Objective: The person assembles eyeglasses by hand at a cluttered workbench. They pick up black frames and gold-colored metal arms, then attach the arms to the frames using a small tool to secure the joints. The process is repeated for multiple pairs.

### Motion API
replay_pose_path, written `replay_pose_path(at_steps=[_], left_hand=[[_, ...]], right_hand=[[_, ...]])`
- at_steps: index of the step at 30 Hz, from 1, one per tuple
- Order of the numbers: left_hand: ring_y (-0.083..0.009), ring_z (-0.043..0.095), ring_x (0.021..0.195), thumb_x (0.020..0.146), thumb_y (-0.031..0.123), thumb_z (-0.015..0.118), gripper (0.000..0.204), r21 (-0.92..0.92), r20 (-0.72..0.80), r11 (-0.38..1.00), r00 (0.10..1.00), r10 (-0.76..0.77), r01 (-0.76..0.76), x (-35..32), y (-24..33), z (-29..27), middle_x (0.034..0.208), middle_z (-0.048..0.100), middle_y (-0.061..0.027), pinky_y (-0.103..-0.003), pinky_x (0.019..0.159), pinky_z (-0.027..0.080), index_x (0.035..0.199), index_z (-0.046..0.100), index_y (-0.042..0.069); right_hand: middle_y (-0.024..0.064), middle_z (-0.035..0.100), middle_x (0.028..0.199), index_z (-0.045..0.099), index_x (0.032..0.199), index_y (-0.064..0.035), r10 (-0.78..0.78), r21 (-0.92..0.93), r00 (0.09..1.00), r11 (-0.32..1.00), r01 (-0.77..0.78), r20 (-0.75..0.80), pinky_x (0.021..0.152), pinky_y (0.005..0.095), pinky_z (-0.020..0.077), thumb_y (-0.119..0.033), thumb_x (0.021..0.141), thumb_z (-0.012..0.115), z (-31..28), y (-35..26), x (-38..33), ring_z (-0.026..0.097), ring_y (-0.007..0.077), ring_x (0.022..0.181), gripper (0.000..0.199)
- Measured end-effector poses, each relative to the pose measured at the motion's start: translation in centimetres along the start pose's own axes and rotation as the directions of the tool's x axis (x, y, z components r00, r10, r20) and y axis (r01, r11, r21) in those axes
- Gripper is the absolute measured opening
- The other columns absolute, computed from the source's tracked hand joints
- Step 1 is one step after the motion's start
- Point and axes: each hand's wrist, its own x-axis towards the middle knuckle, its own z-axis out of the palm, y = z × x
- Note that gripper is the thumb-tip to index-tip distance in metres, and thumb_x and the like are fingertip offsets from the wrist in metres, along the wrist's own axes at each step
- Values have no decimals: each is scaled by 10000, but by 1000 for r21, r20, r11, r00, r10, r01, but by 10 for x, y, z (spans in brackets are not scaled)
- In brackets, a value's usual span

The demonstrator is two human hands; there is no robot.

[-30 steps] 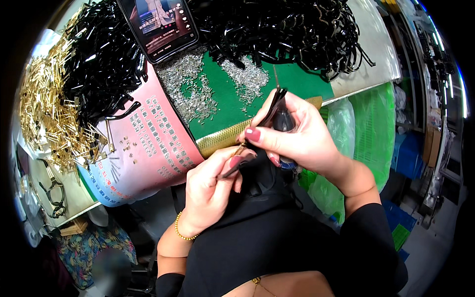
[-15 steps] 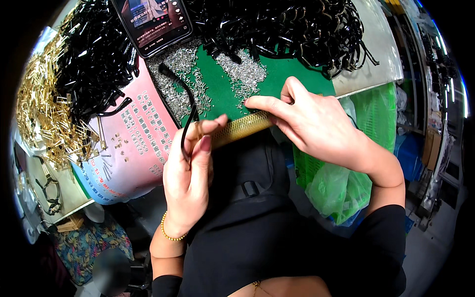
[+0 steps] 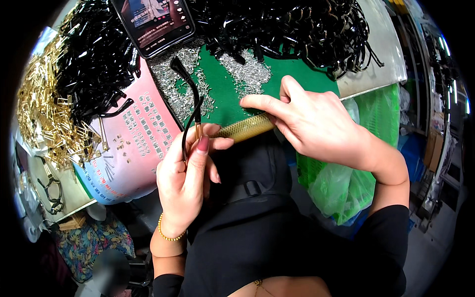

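Note:
My left hand (image 3: 184,168) is closed round black eyeglass temples (image 3: 194,86). Their curved tips point up past the fingers, and gold metal shows beside the thumb. My right hand (image 3: 311,119) reaches over the green mat (image 3: 297,79). Its index finger stretches left to the mat beside a heap of small silver pins (image 3: 247,72). The other fingers are bent, and I see nothing held in them. Between the hands, along the mat's near edge, runs a yellow mesh-patterned cylinder (image 3: 247,127); its ends are hidden by the hands.
Black temples (image 3: 292,29) are heaped at the back, with another black pile (image 3: 94,54) and gold metal parts (image 3: 47,104) at left. A phone (image 3: 153,24) lies at the back, near more silver pins (image 3: 168,74). A green basket (image 3: 383,114) with plastic bags stands right.
My left hand has turned and shifted slightly left, so the temples stand higher and their gold metal shows more. The right index finger has moved a little left over the mat.

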Motion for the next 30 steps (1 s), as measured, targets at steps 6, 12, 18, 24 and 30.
replay_pose_path(at_steps=[6, 12, 18, 24, 30], left_hand=[[-49, 549, 521, 1096, 187, 474, 314, -203, 51, 974, 995, -88, 97, 4, 2, -7, 1018, 750, -156, -172, 374, 345, 1258, 595, -53], [-51, 550, 555, 1089, 139, 485, 300, -168, 29, 985, 999, -17, 22, 4, -2, -4, 1029, 748, -159, -181, 476, 419, 1284, 590, -63], [-60, 601, 610, 1014, -34, 513, 342, 49, -9, 991, 992, 126, -125, 3, -9, -1, 1045, 755, -125, -208, 553, 498, 1349, 573, -55], [-225, 702, 695, 895, -81, 553, 454, 732, 161, 445, 765, 624, -516, 12, -26, -5, 1002, 745, -145, -322, 657, 559, 1347, 576, -54], [-309, 737, 892, 807, -103, 561, 507, 747, 123, 525, 860, 495, -409, 8, -31, -8, 1063, 739, -152, -395, 784, 582, 1311, 585, -64]], right_hand=[[165, 596, 1004, 375, 1481, -161, -92, 575, 984, 818, -13, 154, 635, 436, 557, -166, 1013, 490, -21, -22, 19, 669, 312, 704, 482], [43, 560, 934, 240, 1547, -112, -125, 872, 869, 182, -454, 479, 529, 257, 549, -163, 1035, 434, -36, -36, 21, 636, 105, 634, 550], [91, 598, 954, 227, 1535, -85, -90, 856, 875, 279, -436, 475, 501, 284, 546, -229, 1034, 446, -35, -37, 26, 627, 131, 589, 565], [67, 577, 991, 228, 1501, -57, -132, 859, 850, 113, -499, 510, 464, 251, 470, -176, 1048, 492, -31, -25, 14, 577, 96, 571, 538], [188, 600, 1139, 290, 1440, -30, -48, 393, 997, 917, 67, -58, 492, 365, 519, -206, 1019, 570, 0, -36, 8, 659, 266, 640, 535]])
